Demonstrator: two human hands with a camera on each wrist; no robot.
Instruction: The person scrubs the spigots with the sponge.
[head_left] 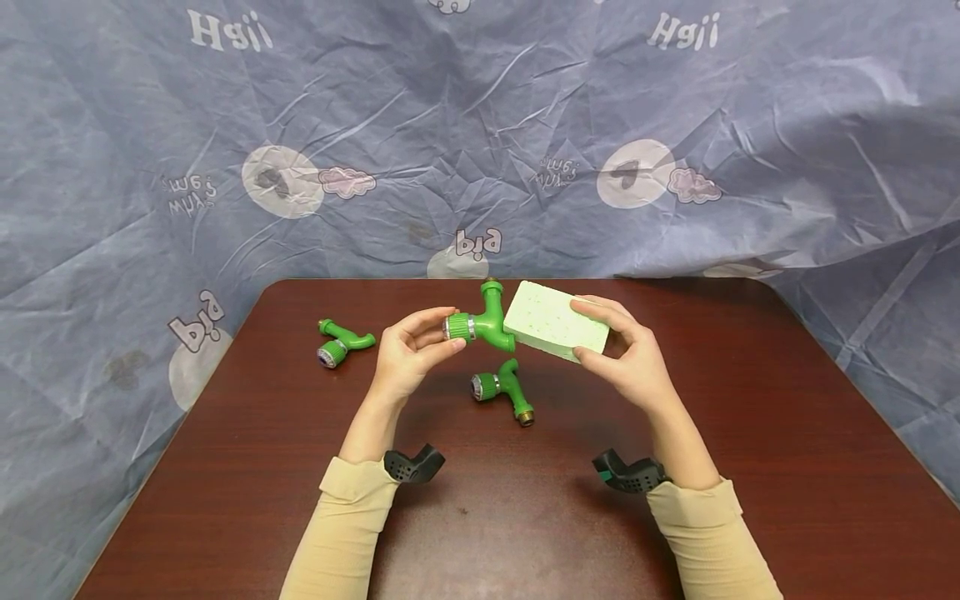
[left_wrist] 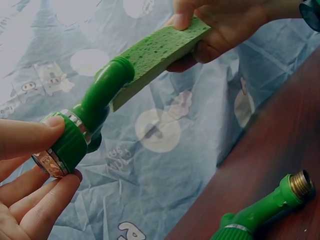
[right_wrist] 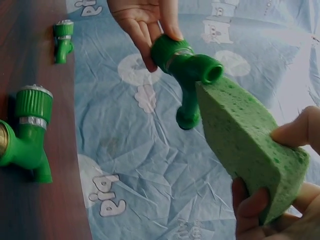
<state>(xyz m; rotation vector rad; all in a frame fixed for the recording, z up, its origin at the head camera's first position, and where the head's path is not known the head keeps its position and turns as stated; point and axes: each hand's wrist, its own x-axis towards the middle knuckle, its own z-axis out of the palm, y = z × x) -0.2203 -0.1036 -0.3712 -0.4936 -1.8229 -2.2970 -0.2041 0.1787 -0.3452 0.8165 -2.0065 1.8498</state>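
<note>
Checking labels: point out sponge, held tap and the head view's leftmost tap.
Sponge [head_left: 553, 317], head view: broad upper face.
Held tap [head_left: 491, 326], head view: green body.
Leftmost tap [head_left: 347, 337], head view: green body.

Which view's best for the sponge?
Right wrist. The sponge looks largest there, with its pitted face and thick side clear. Head shows it smaller, pitted face and front edge visible. Left wrist shows it slanted, partly hidden behind the held tap.
</note>
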